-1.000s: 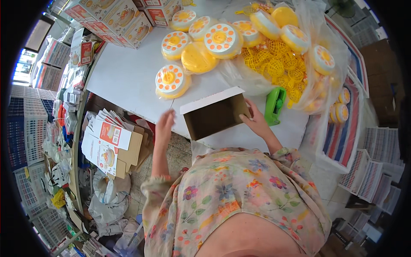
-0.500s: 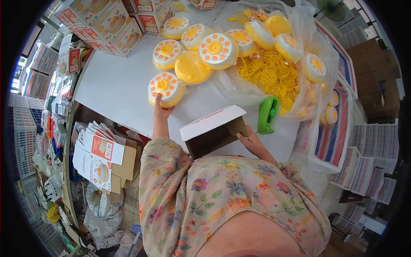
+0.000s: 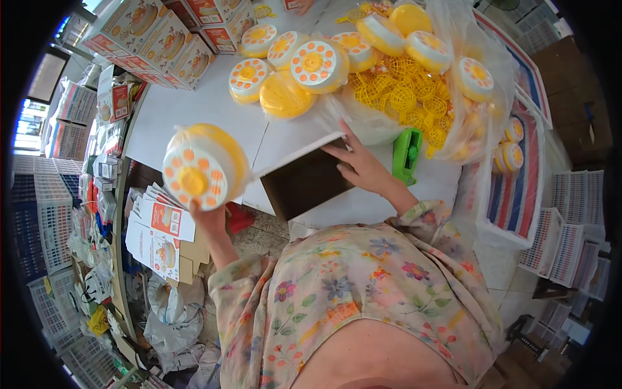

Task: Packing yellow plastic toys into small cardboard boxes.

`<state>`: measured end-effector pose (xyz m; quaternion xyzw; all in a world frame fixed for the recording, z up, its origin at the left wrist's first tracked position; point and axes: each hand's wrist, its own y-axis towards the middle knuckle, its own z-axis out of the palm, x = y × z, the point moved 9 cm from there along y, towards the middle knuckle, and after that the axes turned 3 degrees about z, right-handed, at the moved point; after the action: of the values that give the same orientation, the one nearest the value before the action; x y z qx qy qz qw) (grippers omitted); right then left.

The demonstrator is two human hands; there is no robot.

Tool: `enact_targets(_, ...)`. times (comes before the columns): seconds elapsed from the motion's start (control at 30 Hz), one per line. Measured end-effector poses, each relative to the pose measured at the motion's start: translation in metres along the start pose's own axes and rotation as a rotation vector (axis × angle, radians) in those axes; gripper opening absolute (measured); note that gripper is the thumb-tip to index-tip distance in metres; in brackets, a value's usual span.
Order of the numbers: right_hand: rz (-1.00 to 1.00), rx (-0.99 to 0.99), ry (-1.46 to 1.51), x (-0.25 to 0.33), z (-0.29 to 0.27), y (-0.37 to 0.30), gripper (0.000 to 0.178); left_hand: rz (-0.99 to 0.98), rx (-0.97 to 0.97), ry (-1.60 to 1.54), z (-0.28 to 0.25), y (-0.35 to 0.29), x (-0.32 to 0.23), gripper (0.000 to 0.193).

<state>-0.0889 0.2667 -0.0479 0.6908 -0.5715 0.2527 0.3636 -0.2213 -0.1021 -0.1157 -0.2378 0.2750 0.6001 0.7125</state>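
My left hand [image 3: 210, 220] grips a round toy [image 3: 204, 165], white on its dotted face and yellow behind, wrapped in clear film. The toy is raised beyond the table's left edge, its orange-dotted face turned to the left. At the table's near edge, a white cardboard box [image 3: 304, 185] lies with its open end toward me and its dark inside showing. My right hand [image 3: 366, 168] holds the box by its right side, fingers spread over the upper edge and opening. Just right of that hand stands a green tape dispenser [image 3: 406, 155].
Several similar toys [image 3: 317, 65] lie across the table, beside a clear bag of yellow net-like pieces [image 3: 405, 94]. Printed boxes [image 3: 152, 42] are stacked far left. Flattened cartons [image 3: 155, 240] sit below the left edge. Another person's hand [image 3: 301, 5] shows at the far edge.
My left hand has lifted the nearest toy off the table and brought it left and nearer. My right hand has shifted up along the box, which has tilted and moved slightly.
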Motion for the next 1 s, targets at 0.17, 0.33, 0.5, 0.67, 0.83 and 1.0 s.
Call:
enact_targets(0.17,0.063,0.100,0.032,-0.006,0.006,0.009,0.062,0.081,0.125,0.469,0.020,-0.074,-0.064,0.081)
enact_targets(0.33,0.070,0.120,-0.009,-0.023,0.012,0.007,0.065,0.302,0.528,1.176,0.233,-0.102,-0.023,0.078)
enact_targets(0.5,-0.092,0.023,0.074,-0.024,0.004,-0.004,0.062,0.413,0.699,1.851,0.264,-0.099,0.046,0.075)
enact_targets(0.67,0.298,0.055,0.694,-0.072,-0.011,-0.023,0.049,0.190,0.731,2.134,0.215,-0.082,0.098,0.076)
enact_targets(0.83,0.494,-0.216,0.332,-0.217,-0.052,-0.032,0.043,-0.053,0.800,2.249,0.165,-0.073,0.137,0.075)
enact_targets(1.0,0.576,-0.714,-0.288,-0.318,-0.135,-0.051,0.046,0.020,0.755,2.206,0.141,-0.064,0.160,0.069)
